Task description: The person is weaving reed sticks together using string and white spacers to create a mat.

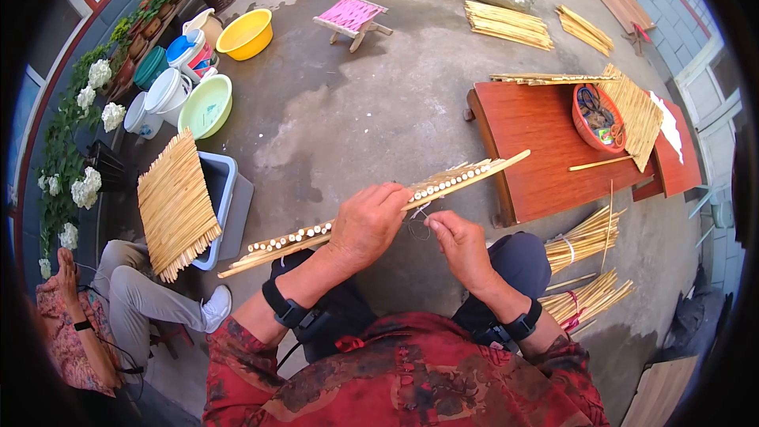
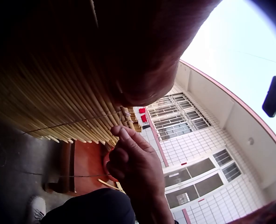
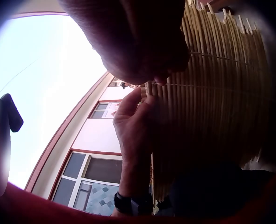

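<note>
My left hand [image 1: 368, 225] grips the top edge of a mat of pale stalks [image 1: 451, 182], which hangs down in front of my knees. Round white cut ends line that edge, with a long stalk along it. Just right of the left hand, my right hand [image 1: 462, 249] pinches a thin thread [image 1: 424, 210] between thumb and fingertips, close to the mat's edge. In the left wrist view, the right hand's fingertips are up against the top stalks of the mat [image 2: 58, 102], and a stitched line crosses it. The right wrist view shows the left thumb on the mat's face [image 3: 212, 93].
A low red-brown table [image 1: 526, 142] stands ahead right, bearing an orange basket [image 1: 581, 126] and a stalk mat. Stalk bundles [image 1: 589, 241] lie by my right knee. At left are a finished-looking mat [image 1: 178, 205] on a grey tub [image 1: 237, 205], several basins, and a seated person [image 1: 130, 292].
</note>
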### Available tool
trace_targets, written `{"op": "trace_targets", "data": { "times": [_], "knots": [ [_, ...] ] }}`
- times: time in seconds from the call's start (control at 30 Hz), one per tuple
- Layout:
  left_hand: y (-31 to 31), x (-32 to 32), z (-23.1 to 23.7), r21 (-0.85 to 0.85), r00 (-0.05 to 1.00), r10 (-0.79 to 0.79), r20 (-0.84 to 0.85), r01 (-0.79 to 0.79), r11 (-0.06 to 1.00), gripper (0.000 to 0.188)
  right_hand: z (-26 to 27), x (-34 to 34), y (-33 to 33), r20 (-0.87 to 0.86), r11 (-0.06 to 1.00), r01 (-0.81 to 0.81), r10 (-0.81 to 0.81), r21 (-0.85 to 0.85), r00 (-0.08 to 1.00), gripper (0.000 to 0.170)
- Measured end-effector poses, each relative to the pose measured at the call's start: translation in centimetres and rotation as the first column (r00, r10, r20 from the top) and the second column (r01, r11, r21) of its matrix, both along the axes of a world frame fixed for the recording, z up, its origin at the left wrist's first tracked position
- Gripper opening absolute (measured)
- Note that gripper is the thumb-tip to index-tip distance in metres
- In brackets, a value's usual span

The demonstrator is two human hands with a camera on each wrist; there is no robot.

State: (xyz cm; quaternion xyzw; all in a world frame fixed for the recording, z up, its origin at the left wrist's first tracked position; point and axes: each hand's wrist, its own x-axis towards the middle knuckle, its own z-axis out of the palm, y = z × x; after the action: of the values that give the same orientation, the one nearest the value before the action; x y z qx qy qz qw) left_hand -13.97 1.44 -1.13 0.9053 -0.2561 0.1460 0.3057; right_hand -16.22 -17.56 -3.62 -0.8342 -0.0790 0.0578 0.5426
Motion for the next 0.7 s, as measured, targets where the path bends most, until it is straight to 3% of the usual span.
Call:
{"op": "trace_targets", "data": {
  "times": [0.7],
  "knots": [
    [0.3, 0.0, 0.0, -0.005, 1.000, 0.014, 0.024, -0.014, 1.000, 0.030, -0.5, 0.2, 1.3, -0.002, 0.994, 0.011, -0.011, 0.107, 1.000, 0.012]
  ]
}}
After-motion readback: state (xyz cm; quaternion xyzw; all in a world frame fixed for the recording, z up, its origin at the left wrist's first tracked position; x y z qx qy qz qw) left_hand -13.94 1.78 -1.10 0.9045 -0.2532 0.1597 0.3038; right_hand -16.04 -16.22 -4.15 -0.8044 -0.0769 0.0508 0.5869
